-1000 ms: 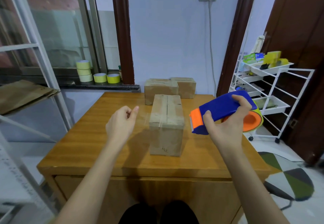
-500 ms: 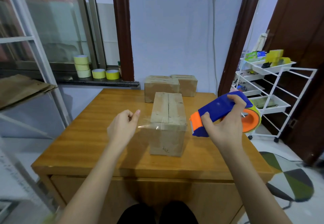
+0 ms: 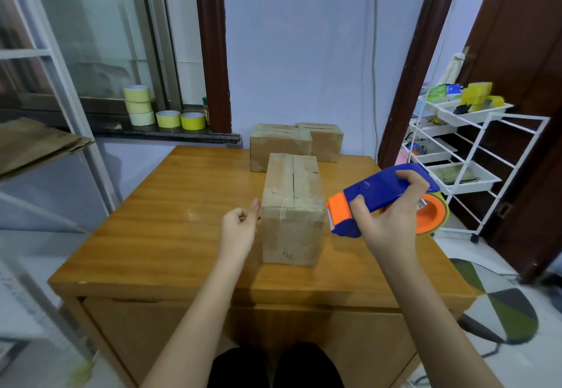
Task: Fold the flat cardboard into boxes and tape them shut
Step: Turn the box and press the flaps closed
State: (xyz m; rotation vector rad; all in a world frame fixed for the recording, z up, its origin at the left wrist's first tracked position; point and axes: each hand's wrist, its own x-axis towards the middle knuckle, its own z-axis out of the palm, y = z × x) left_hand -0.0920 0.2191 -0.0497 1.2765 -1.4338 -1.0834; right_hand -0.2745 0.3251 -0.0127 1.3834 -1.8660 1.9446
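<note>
A closed cardboard box (image 3: 292, 229) stands in the middle of the wooden table (image 3: 182, 205), its top seam running away from me. A thin strip of clear tape (image 3: 283, 209) crosses the near part of its top. My left hand (image 3: 238, 231) is at the box's left side, fingers curled, pinching the tape's end with the thumb by the box edge. My right hand (image 3: 387, 226) grips a blue and orange tape dispenser (image 3: 383, 188) just right of the box, its orange mouth close to the top right edge.
Two taped boxes (image 3: 279, 144) (image 3: 327, 141) sit at the table's far edge. Yellow tape rolls (image 3: 167, 118) line the window sill. Flat cardboard (image 3: 33, 144) lies on a shelf at left. A white wire cart (image 3: 474, 150) stands to the right.
Both hands came down and inward. The left hand carried the tape end from out at the left to the box's left side, and the dispenser moved close to the box's right edge.
</note>
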